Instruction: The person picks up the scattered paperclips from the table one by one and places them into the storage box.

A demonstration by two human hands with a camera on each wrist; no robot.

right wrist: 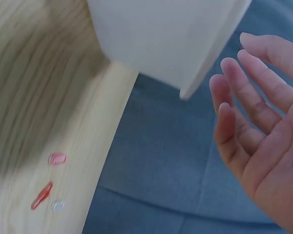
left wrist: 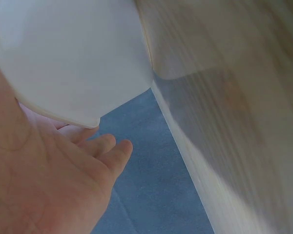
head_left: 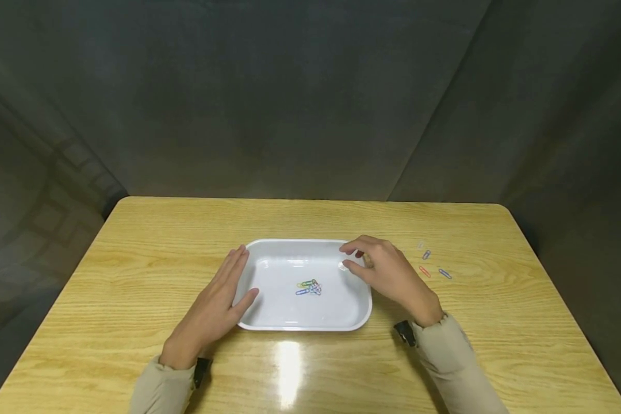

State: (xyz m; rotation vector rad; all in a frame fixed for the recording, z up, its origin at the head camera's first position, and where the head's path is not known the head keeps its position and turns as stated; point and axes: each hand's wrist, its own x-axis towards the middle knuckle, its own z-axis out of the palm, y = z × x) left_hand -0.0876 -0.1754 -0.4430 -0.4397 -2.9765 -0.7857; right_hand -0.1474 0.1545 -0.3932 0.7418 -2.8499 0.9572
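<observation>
Small pile of coloured clips (head_left: 310,286): lying overlapped on the floor of the white tray (head_left: 304,329), a little to the right of its middle; the walls, I judge, keep them from straying. A pale piece (head_left: 342,265), apparently a clear clip, shows inside the tray near the right thumb; I cannot tell whether it lies on the floor or is in the air. The right hand (head_left: 385,273) is over the tray's right end, thumb and fingers apart; I find nothing in its grasp and record it as released. It is poised above the rim, I judge, so that whatever leaves the fingers stays within the walls. The left hand (head_left: 214,310) lies along the left rim, fingers extended and thumb spread over the inside, clenched on nothing; I read this as bracing against sliding. Right of the tray, spaced apart on the wooden tabletop (head_left: 150,276), I note a pale clip (head_left: 421,245), a short blue clip (head_left: 426,254), a red clip (head_left: 425,271) and a longer blue clip (head_left: 445,273), all within easy reach of the right side. A dark curtain (head_left: 310,103) stands behind, presumably screening off the surroundings
</observation>
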